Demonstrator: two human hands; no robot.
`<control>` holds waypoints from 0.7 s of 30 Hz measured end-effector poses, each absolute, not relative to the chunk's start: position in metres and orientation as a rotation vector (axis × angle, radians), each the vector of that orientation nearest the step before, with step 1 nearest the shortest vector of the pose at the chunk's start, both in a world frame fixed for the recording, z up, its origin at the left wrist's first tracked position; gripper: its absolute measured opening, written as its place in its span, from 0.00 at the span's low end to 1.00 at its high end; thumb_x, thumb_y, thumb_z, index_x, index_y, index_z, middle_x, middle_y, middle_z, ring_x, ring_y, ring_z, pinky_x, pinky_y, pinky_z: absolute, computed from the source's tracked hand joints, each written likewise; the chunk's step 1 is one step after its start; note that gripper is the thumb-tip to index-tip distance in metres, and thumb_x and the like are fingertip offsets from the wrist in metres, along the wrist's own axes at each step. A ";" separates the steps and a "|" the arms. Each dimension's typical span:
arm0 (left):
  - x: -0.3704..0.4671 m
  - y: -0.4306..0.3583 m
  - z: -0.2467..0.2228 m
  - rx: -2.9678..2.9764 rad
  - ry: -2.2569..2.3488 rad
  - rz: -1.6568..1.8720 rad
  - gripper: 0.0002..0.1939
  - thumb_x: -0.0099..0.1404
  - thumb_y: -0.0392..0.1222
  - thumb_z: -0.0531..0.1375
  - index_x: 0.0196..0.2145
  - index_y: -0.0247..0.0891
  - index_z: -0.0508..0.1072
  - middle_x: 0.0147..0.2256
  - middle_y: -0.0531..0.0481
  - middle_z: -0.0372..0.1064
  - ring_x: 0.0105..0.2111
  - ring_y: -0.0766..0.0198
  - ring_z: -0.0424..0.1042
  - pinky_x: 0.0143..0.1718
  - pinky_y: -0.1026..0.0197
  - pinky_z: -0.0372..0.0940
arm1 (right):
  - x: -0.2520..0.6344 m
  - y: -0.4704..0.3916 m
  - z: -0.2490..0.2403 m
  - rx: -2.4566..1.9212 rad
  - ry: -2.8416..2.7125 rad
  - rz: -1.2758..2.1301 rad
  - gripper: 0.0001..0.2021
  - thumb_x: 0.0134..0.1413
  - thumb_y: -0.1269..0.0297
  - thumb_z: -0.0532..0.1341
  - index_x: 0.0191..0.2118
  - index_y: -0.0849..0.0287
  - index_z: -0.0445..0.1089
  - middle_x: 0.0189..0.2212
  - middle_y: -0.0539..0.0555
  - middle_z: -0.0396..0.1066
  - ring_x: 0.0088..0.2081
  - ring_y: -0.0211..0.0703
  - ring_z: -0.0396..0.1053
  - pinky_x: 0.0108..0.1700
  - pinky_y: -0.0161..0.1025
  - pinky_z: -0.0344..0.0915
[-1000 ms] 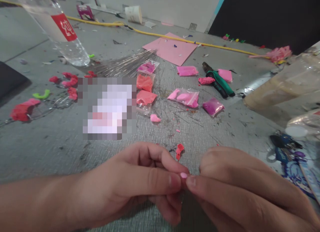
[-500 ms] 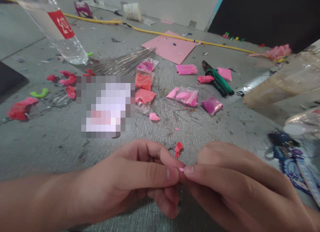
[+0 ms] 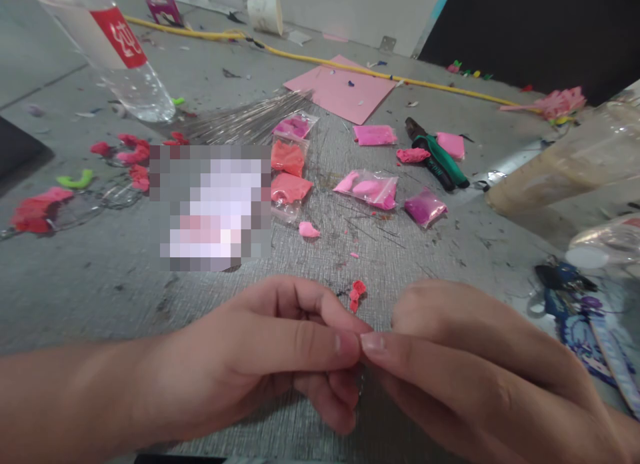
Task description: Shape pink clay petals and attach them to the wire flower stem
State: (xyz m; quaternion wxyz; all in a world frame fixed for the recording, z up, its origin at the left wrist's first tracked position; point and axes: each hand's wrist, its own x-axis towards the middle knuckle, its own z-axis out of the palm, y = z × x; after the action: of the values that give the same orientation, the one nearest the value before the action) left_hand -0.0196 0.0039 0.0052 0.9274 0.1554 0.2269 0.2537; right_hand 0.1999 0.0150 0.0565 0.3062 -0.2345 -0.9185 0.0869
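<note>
My left hand (image 3: 280, 351) comes in from the left, its thumb and forefinger pinched together. Against those tips presses the thumb of my right hand (image 3: 480, 364), which is also closed in a pinch. The small bit of pink clay between them is now covered by the fingertips. Just beyond the hands lies a red clay piece (image 3: 356, 295) on thin dark wire. Farther off are a pink clay lump (image 3: 309, 229), a bag of pink clay (image 3: 367, 187), an orange clay bag (image 3: 290, 189) and a purple bag (image 3: 425, 207).
Green-handled pliers (image 3: 440, 161) lie behind the bags. A water bottle (image 3: 133, 64) stands at the left by a bundle of thin wires (image 3: 245, 121). A blurred-out pale object (image 3: 215, 211) lies left of centre. Keys with charms (image 3: 580, 317) and a tilted cloudy container (image 3: 560, 161) are at right.
The fingertips have closed together over the pink clay bit, which showed between them before. The view has shifted slightly; the table items stay in place.
</note>
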 end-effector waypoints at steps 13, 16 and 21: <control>-0.021 0.005 0.002 0.327 0.463 0.509 0.04 0.68 0.35 0.67 0.38 0.31 0.81 0.26 0.47 0.78 0.27 0.67 0.80 0.29 0.71 0.74 | 0.200 0.012 0.044 -0.660 -2.417 0.248 0.03 0.70 0.70 0.60 0.44 0.58 0.71 0.25 0.44 0.74 0.23 0.30 0.70 0.27 0.31 0.69; -0.021 0.005 0.003 0.332 0.463 0.498 0.05 0.69 0.34 0.65 0.37 0.30 0.81 0.26 0.47 0.77 0.26 0.68 0.80 0.30 0.70 0.75 | 0.204 0.010 0.039 -0.632 -2.470 0.272 0.05 0.73 0.67 0.57 0.46 0.56 0.70 0.26 0.44 0.76 0.24 0.31 0.71 0.29 0.32 0.71; -0.021 0.005 0.002 0.325 0.471 0.493 0.06 0.69 0.35 0.66 0.34 0.30 0.81 0.26 0.47 0.78 0.26 0.68 0.80 0.30 0.71 0.75 | 0.204 0.007 0.030 -0.687 -2.412 0.069 0.05 0.72 0.64 0.58 0.47 0.57 0.70 0.27 0.47 0.78 0.29 0.37 0.77 0.35 0.38 0.77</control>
State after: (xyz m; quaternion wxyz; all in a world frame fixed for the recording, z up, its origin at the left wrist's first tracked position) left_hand -0.0215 0.0048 0.0020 0.9296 0.1586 0.2301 0.2405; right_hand 0.2037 0.0070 0.0304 0.3109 -0.2600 -0.9138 0.0263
